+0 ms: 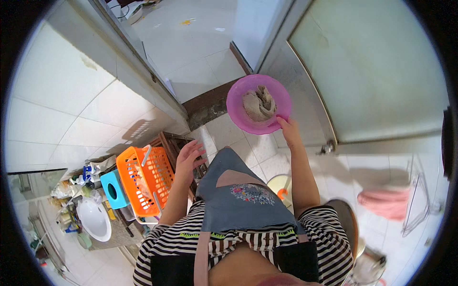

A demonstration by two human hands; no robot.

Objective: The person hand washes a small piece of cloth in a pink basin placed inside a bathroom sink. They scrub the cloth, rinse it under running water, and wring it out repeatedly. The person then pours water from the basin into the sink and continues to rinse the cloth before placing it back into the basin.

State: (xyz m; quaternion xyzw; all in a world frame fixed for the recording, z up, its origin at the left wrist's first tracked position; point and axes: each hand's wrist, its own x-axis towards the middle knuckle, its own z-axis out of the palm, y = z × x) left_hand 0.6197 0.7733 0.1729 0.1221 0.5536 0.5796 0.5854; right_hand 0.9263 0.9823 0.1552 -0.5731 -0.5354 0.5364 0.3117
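Note:
My right hand (289, 129) grips the near rim of a round pink plastic basin (237, 103), thumb on the inner side. A wrung, greyish-beige cloth (258, 105) lies bunched in the basin. My left hand (188, 157) is raised at waist height, its fingers apart and holding nothing. Close to its left stands an orange plastic basket (134, 178) with white handles; whether my hand touches anything there is not visible. The blue-grey apron (229, 182) on my front hides part of the floor.
A doorway with a dark raised sill (211, 94) lies ahead, a frosted-glass door (372, 71) swung to its right. At left are a blue box (113, 189), a white washbasin (93, 218) and cluttered counter. A pink towel (384, 203) hangs at right.

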